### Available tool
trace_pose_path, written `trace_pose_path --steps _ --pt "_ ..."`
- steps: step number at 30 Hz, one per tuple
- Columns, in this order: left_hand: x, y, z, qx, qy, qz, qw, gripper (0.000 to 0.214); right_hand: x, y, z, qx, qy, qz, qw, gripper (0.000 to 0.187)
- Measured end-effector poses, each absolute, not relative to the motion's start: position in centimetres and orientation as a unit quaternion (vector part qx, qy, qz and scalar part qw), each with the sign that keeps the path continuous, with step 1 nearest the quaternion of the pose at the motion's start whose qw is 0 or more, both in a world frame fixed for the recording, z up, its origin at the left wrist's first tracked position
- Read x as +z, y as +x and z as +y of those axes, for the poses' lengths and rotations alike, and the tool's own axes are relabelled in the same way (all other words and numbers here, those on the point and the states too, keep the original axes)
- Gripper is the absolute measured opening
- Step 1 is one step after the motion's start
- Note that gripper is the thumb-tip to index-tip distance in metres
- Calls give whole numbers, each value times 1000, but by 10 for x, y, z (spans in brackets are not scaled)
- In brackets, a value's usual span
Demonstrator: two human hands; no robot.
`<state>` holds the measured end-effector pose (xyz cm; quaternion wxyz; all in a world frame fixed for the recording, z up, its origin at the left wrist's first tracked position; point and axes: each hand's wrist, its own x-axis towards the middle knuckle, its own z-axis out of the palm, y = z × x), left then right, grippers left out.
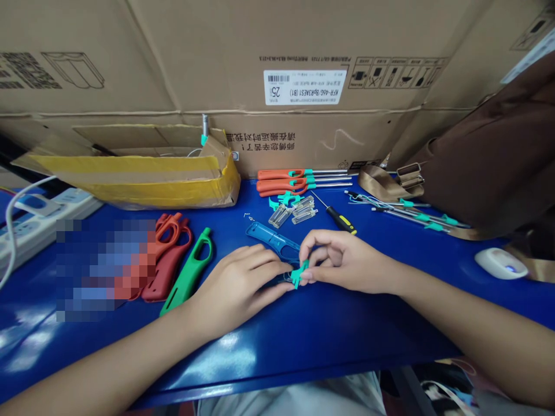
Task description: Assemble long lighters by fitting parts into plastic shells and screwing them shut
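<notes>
Near the middle of the table, my right hand (342, 260) pinches a small teal plastic trigger piece (298, 274) between thumb and fingertips. My left hand (247, 283) meets it from the other side, its thumb and fingers closed on a small part mostly hidden by them. A thin wire loop shows beside the teal piece. Just behind both hands lies a blue lighter handle shell (271, 237), its finger-hole end partly covered by my right hand. Left of my left hand rest a green handle shell (188, 271) and red handle shells (167, 268).
Behind are orange long lighters (281, 186), clear fuel tanks (303, 211), teal pieces (286, 198) and a screwdriver (340, 219). Metal rods with wires (411, 216) lie right, near a white mouse (500, 263). A taped carton (165, 185) and power strip (52, 216) stand left.
</notes>
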<state>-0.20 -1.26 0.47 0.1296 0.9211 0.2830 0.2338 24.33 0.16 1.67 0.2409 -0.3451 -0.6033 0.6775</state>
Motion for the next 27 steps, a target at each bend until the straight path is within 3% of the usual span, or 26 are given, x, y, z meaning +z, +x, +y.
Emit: trace_pose_path --steps 4,9,12,20,27 --pt "5 -2 -12 217 928 277 124 17 18 243 -1 603 -371 -675 206 20" --pt "6 -1 -13 207 917 316 130 20 22 251 0 369 -361 -830 212 13" --pt "8 -1 -13 183 906 351 150 26 27 257 1 283 -348 -878 167 10" --pt "9 -3 -13 145 904 364 169 33 37 259 -2 209 -357 -909 57 13" --pt "5 -3 -13 156 907 360 151 30 36 258 -3 188 -349 -917 49 15"
